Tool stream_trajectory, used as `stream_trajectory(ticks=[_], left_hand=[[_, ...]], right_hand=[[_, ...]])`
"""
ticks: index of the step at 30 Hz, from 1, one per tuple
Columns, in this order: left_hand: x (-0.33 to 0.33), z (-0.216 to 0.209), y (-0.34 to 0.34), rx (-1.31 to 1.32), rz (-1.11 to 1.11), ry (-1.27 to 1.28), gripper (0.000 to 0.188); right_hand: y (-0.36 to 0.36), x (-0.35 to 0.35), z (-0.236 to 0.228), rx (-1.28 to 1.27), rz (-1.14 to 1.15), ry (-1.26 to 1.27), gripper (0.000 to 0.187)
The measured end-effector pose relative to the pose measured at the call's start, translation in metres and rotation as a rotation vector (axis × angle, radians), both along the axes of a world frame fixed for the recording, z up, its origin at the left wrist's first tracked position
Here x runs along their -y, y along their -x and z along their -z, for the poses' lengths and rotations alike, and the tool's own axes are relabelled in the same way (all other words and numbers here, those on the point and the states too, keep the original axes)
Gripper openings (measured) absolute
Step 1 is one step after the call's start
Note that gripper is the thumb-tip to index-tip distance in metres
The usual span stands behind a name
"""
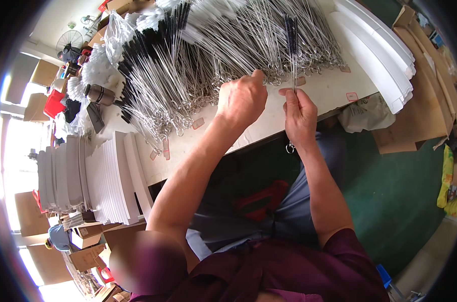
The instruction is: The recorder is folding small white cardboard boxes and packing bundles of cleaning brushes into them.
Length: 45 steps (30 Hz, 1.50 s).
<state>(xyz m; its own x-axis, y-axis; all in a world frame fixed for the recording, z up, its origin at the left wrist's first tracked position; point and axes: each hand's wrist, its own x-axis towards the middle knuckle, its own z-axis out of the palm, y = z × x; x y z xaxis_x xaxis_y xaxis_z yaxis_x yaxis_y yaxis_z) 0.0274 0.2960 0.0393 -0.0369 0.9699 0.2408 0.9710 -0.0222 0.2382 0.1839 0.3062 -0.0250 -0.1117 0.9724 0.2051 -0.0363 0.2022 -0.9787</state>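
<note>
Black-bristled wire brushes (290,38), a few together, stand upright in my right hand (301,113). Its fingers are closed round their thin metal handles, and ring ends show below the fist. My left hand (242,99) is beside it, curled at the near edge of a large pile of wire brushes (228,55). Its fingertips face away, so whatever it grips is hidden. The piled brushes lie with their looped ends toward me, some with black bristles (148,45) and others with white bristles (201,22). All rest on the pale table (253,133).
Stacks of white card (105,181) stand at the left table edge, with more white sheets (379,60) at the right. A metal flask (99,94) lies at the back left. Cardboard (414,116) and a greyish bag (367,116) are right of the table.
</note>
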Motion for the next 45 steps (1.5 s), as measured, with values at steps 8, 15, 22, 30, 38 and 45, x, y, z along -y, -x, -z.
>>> stream_trajectory(ticks=[8, 15, 22, 30, 38, 45], left_hand=[[-0.008, 0.007, -0.004, -0.117, 0.05, -0.053, 0.014], [0.003, -0.029, 0.0, 0.186, 0.081, -0.43, 0.007], [0.025, -0.077, 0.026, 0.346, 0.206, -0.559, 0.008], [0.029, -0.119, 0.052, 0.518, 0.117, -0.463, 0.016], [0.031, -0.13, 0.065, 0.708, 0.22, -0.541, 0.018], [0.049, -0.168, 0.091, 0.789, 0.349, -0.728, 0.022]], right_hand=[[0.001, 0.0, 0.001, -0.009, -0.012, 0.004, 0.027], [-0.001, 0.0, 0.003, -0.036, -0.02, 0.007, 0.028], [-0.002, -0.002, -0.002, -0.156, -0.113, 0.103, 0.031], [0.055, -0.03, -0.062, -0.439, -0.373, 0.205, 0.032], [0.112, -0.111, -0.055, -0.463, -0.409, 0.284, 0.03], [0.117, -0.116, -0.044, -0.55, -0.342, 0.344, 0.034]])
